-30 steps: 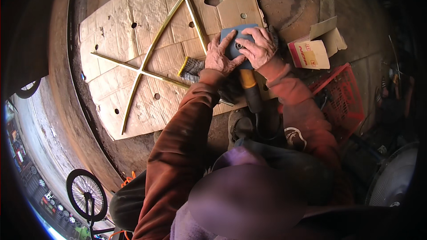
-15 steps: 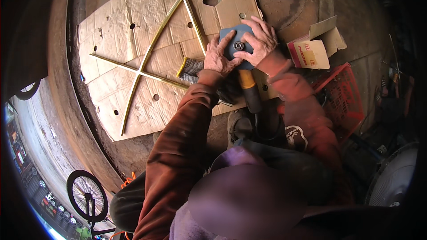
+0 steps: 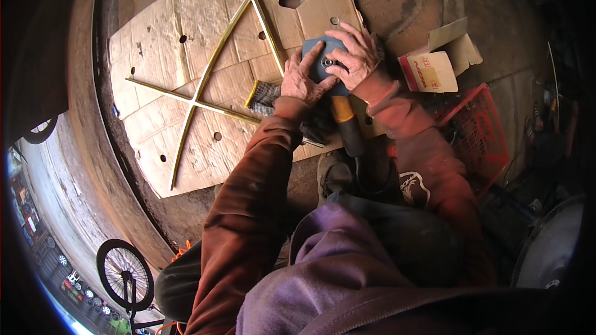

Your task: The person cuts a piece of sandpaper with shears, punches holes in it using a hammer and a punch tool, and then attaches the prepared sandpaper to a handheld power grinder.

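Note:
A blue-grey sheet (image 3: 315, 49), which looks like abrasive paper, covers the head of an angle grinder with a yellow collar (image 3: 341, 109) and dark handle. A round metal nut (image 3: 328, 62) sits in the sheet's middle. My left hand (image 3: 302, 80) grips the sheet's left side, with the index finger stretched across it. From the right, my right hand (image 3: 355, 61) curls over the sheet, thumb and index finger close around the nut. A grey knitted glove (image 3: 264, 97) with a yellow cuff lies beside my left wrist. The grinder's underside is hidden.
Joined gold-coloured metal strips (image 3: 208, 74) lie on a large cardboard sheet (image 3: 149, 130) with holes. To the right stand an opened small carton (image 3: 439, 73) and a red plastic crate (image 3: 481, 139). A fan (image 3: 552, 248) is at lower right, a bicycle wheel (image 3: 124, 274) at lower left.
Both hands and the sheet have shifted slightly left in the picture. The right fingers have moved a little around the nut; both hands keep their grip.

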`<state>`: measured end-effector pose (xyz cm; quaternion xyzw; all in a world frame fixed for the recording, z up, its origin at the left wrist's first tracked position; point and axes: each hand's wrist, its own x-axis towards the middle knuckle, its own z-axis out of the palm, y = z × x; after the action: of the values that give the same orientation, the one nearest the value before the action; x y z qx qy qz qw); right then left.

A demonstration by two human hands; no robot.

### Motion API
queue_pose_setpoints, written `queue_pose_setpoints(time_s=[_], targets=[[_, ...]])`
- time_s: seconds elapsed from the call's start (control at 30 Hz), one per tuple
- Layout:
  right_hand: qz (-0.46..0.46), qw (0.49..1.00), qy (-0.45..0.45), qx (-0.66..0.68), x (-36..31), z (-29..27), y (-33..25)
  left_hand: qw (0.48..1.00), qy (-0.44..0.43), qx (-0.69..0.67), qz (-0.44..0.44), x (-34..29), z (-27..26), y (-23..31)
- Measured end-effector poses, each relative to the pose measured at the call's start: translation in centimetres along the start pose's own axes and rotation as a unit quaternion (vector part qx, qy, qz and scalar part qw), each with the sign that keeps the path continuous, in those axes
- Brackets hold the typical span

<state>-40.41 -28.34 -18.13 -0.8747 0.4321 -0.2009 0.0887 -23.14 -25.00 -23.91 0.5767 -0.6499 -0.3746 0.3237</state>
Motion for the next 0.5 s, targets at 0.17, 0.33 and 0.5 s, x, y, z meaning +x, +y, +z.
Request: queue_pose_setpoints(time_s=[0.17, 0.33, 0.5], targets=[[0.022, 1.0, 0.014, -0.004, -0.9, 0.1, 0.2, 0.99, 0.078, -0.074, 0.093, -0.7, -0.8, 0.7], [0.045, 0.997, 0.045, 0.039, -2.0, -0.9, 2.6, 0.766, 0.196, -0.568, -0.227, -5.7, 1.5, -0.7], [0.069, 0.995, 0.042, 0.052, -3.5, -1.2, 5.7, 0.9, 0.022, -0.402, -0.169, -5.1, 4.5, 1.1]])
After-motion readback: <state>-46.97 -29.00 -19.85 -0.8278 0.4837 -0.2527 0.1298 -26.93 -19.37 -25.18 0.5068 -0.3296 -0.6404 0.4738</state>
